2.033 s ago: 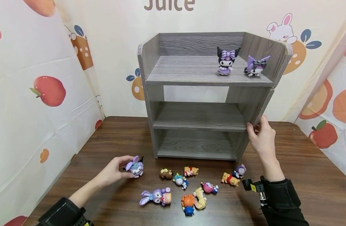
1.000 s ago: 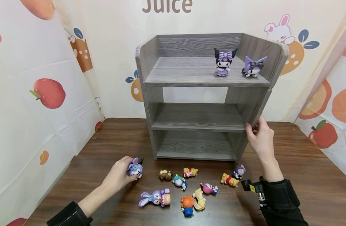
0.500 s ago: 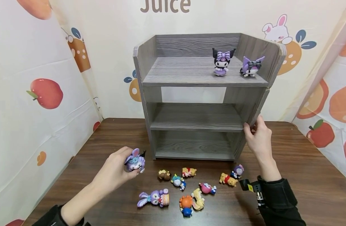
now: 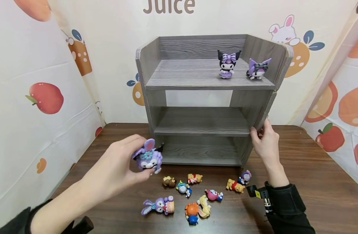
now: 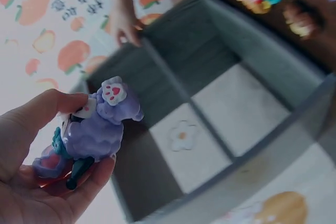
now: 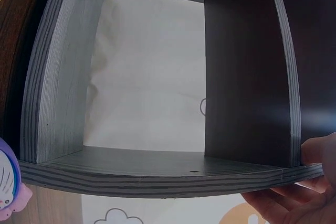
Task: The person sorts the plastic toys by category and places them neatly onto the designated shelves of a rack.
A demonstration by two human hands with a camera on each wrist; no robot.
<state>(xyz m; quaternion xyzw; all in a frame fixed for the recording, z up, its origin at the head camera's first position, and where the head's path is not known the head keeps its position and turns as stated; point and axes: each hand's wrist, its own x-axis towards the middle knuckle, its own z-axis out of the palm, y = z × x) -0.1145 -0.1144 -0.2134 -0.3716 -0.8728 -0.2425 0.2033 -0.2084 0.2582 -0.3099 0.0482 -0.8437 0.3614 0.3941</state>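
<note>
In the head view my left hand [image 4: 114, 165] pinches a lilac long-eared figurine [image 4: 149, 159] with a teal flower, lifted off the table before the left side of the grey wooden shelf unit [image 4: 181, 73]. The left wrist view shows the same figurine [image 5: 97, 135] between thumb and fingers, a pink heart on its pale paw. My right hand [image 4: 267, 143] grips the shelf's right side panel at the middle board; in the right wrist view its fingers [image 6: 304, 198] wrap that edge. On the top board stand a black-eared figurine in purple [image 4: 226, 65] and a purple-eared one [image 4: 258, 69].
On the brown table [image 4: 120, 136] before the shelf lie several small figurines: a purple rabbit [image 4: 159, 206], an orange-and-blue one [image 4: 191, 213], a pale yellow one [image 4: 204, 206], a pink one [image 4: 213, 195], and a yellow bear in red [image 4: 235, 186]. Fruit-printed cloth surrounds the table.
My left hand has raised the lilac figurine from near the table and carried it up and right toward the shelf. My right hand keeps its grip on the side panel.
</note>
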